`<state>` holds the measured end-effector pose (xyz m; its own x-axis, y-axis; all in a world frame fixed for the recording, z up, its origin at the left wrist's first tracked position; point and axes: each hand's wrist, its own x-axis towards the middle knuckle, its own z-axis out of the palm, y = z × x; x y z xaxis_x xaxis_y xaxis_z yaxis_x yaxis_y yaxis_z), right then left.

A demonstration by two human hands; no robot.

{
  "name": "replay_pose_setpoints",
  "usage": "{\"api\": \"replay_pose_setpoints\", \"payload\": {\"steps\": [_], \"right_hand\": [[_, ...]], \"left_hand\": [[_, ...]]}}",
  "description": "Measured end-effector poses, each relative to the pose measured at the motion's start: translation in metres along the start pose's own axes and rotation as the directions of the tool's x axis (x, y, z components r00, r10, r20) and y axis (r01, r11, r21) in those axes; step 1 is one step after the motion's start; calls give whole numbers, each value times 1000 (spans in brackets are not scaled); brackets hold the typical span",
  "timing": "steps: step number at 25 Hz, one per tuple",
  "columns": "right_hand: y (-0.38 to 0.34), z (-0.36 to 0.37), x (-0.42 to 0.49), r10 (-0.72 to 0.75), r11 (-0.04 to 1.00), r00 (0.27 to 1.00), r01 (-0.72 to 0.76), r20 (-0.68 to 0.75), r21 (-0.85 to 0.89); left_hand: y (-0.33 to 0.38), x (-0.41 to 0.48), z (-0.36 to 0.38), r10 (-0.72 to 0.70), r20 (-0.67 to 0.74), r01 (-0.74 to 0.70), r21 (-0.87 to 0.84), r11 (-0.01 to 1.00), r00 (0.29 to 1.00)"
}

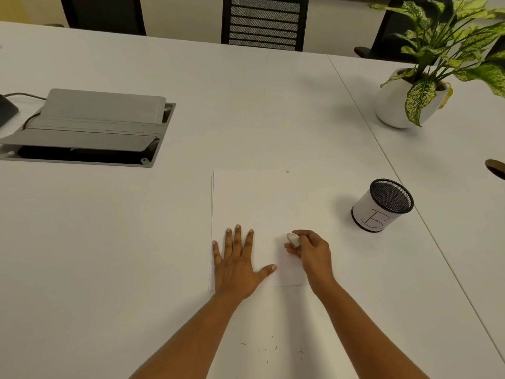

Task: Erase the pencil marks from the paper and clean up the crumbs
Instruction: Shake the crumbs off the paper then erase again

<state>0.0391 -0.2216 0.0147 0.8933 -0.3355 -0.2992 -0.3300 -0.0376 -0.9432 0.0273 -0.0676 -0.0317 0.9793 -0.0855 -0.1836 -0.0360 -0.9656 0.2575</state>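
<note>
A white sheet of paper (257, 203) lies on the white table (109, 242) in front of me. My left hand (237, 263) rests flat on its lower left part, fingers spread. My right hand (310, 251) pinches a small white eraser (293, 238) over the paper's lower right part. No pencil marks show on the sheet. Dark eraser crumbs (269, 348) lie scattered on the table below the paper, between my forearms. One small speck (287, 171) sits at the paper's top right corner.
A mesh pen cup (382, 205) with a white label stands right of the paper. A potted plant (410, 99) is at the back right. A grey cable box with raised lid (90, 124) sits at the left. Chairs (263, 23) stand behind the table.
</note>
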Motion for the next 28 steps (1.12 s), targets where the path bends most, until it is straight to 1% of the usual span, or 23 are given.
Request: {"api": "replay_pose_setpoints", "payload": {"steps": [1, 2, 3, 4, 5, 6, 7, 8, 10, 11, 14, 15, 18, 19, 22, 23, 26, 27, 28], "right_hand": [[-1, 2, -1, 18, 1000, 1000, -19, 24, 22], [1, 4, -2, 0, 999, 999, 1, 34, -42], [4, 5, -2, -51, 983, 998, 59, 47, -174], [7, 7, -3, -130, 930, 988, 150, 79, -334], [10, 8, -3, -213, 849, 968, 249, 129, -467], [10, 9, -1, -275, 762, 945, 325, 175, -560], [8, 9, 3, -308, 700, 931, 362, 198, -615], [5, 8, 7, -326, 673, 927, 367, 188, -643], [0, 9, 9, -355, 645, 921, 363, 157, -673], [1, 11, 5, -369, 627, 913, 381, 172, -680], [10, 13, -8, -379, 567, 875, 476, 300, -672], [9, 11, -3, -368, 569, 882, 464, 294, -679], [2, 11, 10, -360, 611, 919, 364, 163, -703], [3, 14, 7, -358, 609, 920, 361, 162, -707], [11, 19, -8, -373, 549, 878, 469, 299, -692], [9, 16, -5, -363, 539, 878, 472, 312, -698], [-1, 11, 14, -375, 536, 904, 392, 205, -747], [-1, 14, 12, -373, 525, 906, 384, 200, -760], [1, 18, 5, -364, 519, 903, 399, 228, -756]], "left_hand": [[0, 0, 0, 6, -7, -6, 0, 1000, 1000], [1, 0, 1, 11, -9, -11, -3, 1000, 1000], [1, 0, 2, 12, -8, -12, -7, 1000, 1000], [1, 0, 2, 11, -7, -11, -10, 1000, 1000], [1, 0, 3, 11, -5, -11, -13, 1000, 1000], [1, 0, 2, 12, -2, -12, -13, 1000, 1000], [1, 0, 2, 16, 2, -16, -15, 1000, 1000], [1, 0, 1, 18, 8, -18, -16, 1000, 1000], [1, 1, 0, 23, 11, -23, -15, 1000, 1000], [2, 0, 0, 27, 15, -27, -11, 1000, 1000], [3, 1, -1, 29, 26, -29, -2, 1000, 999], [3, 1, -2, 31, 29, -30, -3, 1000, 999], [2, 1, -2, 26, 33, -26, -15, 1000, 999], [2, 0, -2, 26, 32, -26, -15, 1000, 999], [3, 1, -3, 24, 22, -23, -22, 999, 999], [3, 1, -2, 25, 29, -25, -15, 1000, 999], [2, 0, -1, 20, 25, -19, -20, 1000, 1000], [2, 0, -1, 23, 18, -23, -9, 1000, 1000], [3, 0, -1, 28, -2, -28, 8, 1000, 1000]]}}
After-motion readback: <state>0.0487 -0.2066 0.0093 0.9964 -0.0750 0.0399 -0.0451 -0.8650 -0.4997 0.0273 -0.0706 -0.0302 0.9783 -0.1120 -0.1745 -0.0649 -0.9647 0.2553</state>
